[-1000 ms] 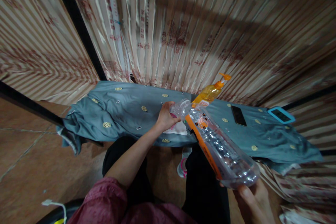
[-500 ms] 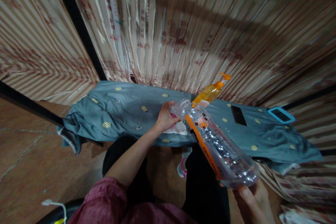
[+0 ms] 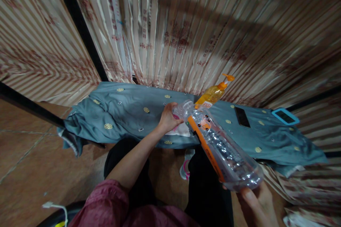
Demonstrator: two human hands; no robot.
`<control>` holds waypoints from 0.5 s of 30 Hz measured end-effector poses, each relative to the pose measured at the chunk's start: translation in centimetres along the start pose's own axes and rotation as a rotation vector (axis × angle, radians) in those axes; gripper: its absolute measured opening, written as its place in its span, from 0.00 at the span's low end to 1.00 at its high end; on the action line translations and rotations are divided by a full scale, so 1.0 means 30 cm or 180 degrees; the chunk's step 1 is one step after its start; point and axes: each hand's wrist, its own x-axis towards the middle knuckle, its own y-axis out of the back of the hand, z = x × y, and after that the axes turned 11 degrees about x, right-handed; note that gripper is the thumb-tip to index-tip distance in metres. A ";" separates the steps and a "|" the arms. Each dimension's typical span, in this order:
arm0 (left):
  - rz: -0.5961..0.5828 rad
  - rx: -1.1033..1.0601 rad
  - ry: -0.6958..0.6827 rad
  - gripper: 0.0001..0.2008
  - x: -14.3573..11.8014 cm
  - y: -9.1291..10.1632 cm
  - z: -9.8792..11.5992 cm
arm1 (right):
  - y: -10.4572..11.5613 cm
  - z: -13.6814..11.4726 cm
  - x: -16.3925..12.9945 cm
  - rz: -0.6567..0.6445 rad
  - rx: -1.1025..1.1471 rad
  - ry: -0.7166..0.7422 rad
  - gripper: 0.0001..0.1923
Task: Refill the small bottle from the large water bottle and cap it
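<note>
A big clear plastic bottle (image 3: 221,145) lies tilted across the middle of the view, ribbed and crinkly, with an orange label strip running down its side. Its wide base points toward the person and its neck reaches out over the near edge of the table (image 3: 128,113). The right hand (image 3: 259,204) cups that base from below, fingers wrapped under the rounded bottom. Up at the neck, the left hand (image 3: 167,118) is curled around the mouth of the bottle, fingers closed on the top end; whether there is a cap under them I cannot tell. Under that hand a small white and pink thing (image 3: 181,129) lies flat at the near edge, too hidden to name.

Just beyond the bottle's neck stands a pump bottle (image 3: 213,94) of translucent orange plastic with an orange spout, toward the far edge. To its right a flat black phone (image 3: 242,116) lies on the cloth, and near the right end sits a dark screen in a bright blue frame (image 3: 285,116). The table wears a soft blue-grey cloth (image 3: 119,110) dotted with small gold ovals, rumpled and hanging at the left corner. Behind it all hangs a shiny pleated curtain (image 3: 186,28), cream with faded red print. The floor (image 3: 32,163) is smooth brown tile.
</note>
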 end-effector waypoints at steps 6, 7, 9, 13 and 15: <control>-0.0002 -0.0002 -0.0050 0.32 0.000 -0.003 -0.008 | -0.043 -0.047 -0.020 0.0229 0.0162 -0.0302 0.36; 0.0002 -0.0002 -0.0059 0.32 0.000 -0.003 -0.009 | -0.050 -0.054 -0.022 0.0232 0.0182 -0.0297 0.36; 0.0006 0.0001 -0.0067 0.32 0.000 -0.003 -0.009 | -0.057 -0.060 -0.024 0.0233 0.0144 -0.0266 0.36; -0.0017 0.0008 -0.0068 0.31 0.000 -0.001 -0.008 | -0.046 -0.047 -0.019 0.0281 -0.0013 -0.0269 0.37; -0.0012 0.0008 -0.0052 0.31 0.001 0.000 -0.007 | -0.037 -0.038 -0.014 0.0233 0.0012 -0.0245 0.36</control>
